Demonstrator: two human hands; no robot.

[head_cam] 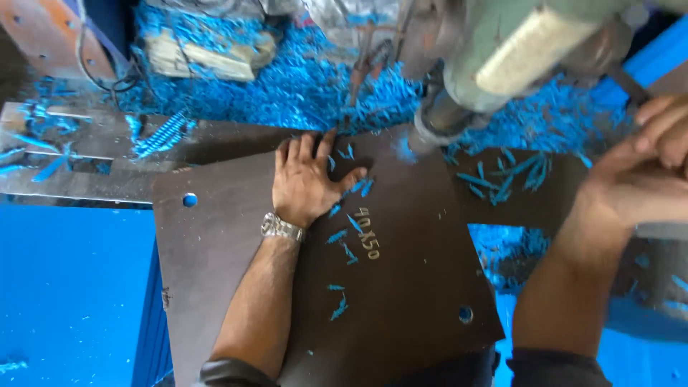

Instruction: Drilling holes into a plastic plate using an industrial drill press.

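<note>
One dark brown square steel plate (401, 287) lies flat under a grey-green drill head (502, 57), which stands over the plate's far edge. Two round holes show in the plate: one near its left corner (189, 200), one near its near-right corner (466, 314). Chalk marks sit near the plate's middle. Left hand (307, 179) rests palm-down on the plate, just left of the drill's spindle (437, 122); fingers spread apart and flat, clamped on nothing. One silver metal wristwatch (281, 228) on the left wrist. Right hand (638, 172) raised to the right of the drill head, blurred; fingers curled, cannot tell whether they grip anything. Blue curled swarf chips (344, 251) lie scattered over the plate, too many to count, and in a thick heap (301, 86) beyond the plate's far edge. One grey steel bar (64, 186) lies left of the plate.
</note>
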